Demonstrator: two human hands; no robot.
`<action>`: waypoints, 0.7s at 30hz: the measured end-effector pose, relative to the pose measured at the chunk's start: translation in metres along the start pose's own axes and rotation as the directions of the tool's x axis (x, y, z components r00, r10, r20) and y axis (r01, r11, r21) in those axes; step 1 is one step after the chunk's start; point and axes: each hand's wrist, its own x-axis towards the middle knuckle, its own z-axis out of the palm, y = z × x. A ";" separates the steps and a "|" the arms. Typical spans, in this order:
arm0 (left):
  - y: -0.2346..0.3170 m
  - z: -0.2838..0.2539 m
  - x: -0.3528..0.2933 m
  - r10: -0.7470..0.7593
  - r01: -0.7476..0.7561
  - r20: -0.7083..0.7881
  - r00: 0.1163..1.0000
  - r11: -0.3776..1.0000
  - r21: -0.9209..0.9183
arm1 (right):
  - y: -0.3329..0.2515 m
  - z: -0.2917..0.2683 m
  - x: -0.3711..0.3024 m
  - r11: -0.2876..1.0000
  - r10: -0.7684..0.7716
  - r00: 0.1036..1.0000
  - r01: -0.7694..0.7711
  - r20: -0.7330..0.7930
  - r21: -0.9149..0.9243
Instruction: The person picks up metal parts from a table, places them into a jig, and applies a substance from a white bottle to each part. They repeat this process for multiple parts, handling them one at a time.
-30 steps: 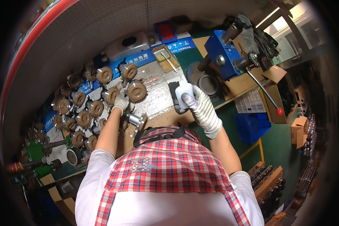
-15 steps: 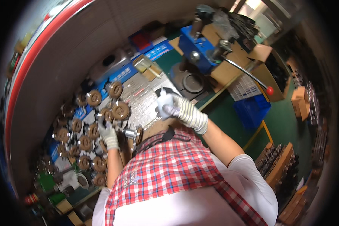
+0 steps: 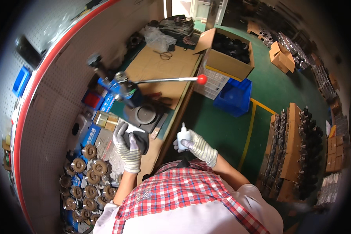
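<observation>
My right hand (image 3: 201, 148) is closed round a small white squeeze bottle (image 3: 184, 139), its thin nozzle pointing up, out past the bench's front edge. My left hand (image 3: 128, 151) is at the bench beside the press base, with thumb and fingers round a dark rounded part (image 3: 141, 142). Part of that piece is hidden behind the thumb, and its exact kind cannot be made out. Many metal parts with brown ring-shaped ends (image 3: 100, 167) stand crowded on the bench to the left of my left arm.
A hand press (image 3: 146, 114) with a long red-knobbed lever (image 3: 201, 79) stands ahead on the bench. Beyond the bench edge are a blue bin (image 3: 234, 97), a white crate (image 3: 210, 84) and a carton of black parts (image 3: 230, 64). Racks of parts (image 3: 292, 152) line the right.
My view has swung right. My right hand has carried the bottle out past the bench edge; my left hand has left the brown-ringed parts for the dark piece near the press.
</observation>
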 end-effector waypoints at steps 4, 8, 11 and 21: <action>0.067 0.111 0.018 0.288 -0.293 -0.062 0.956 0.952 -0.093 | -0.037 -0.101 -0.032 0.996 -0.080 0.985 0.083 -0.153 0.013; 0.128 0.213 -0.005 0.303 -0.292 0.056 0.951 0.945 -0.150 | -0.079 -0.191 -0.068 0.994 -0.104 0.952 0.093 -0.287 -0.053; 0.156 0.275 -0.012 0.313 -0.279 0.201 0.928 0.943 -0.182 | -0.098 -0.244 -0.079 0.991 -0.133 0.922 0.126 -0.365 -0.043; -0.023 0.541 0.002 -0.607 0.653 0.241 0.757 0.705 -0.276 | -0.149 -0.323 -0.049 0.976 -0.210 0.882 0.218 -0.422 -0.029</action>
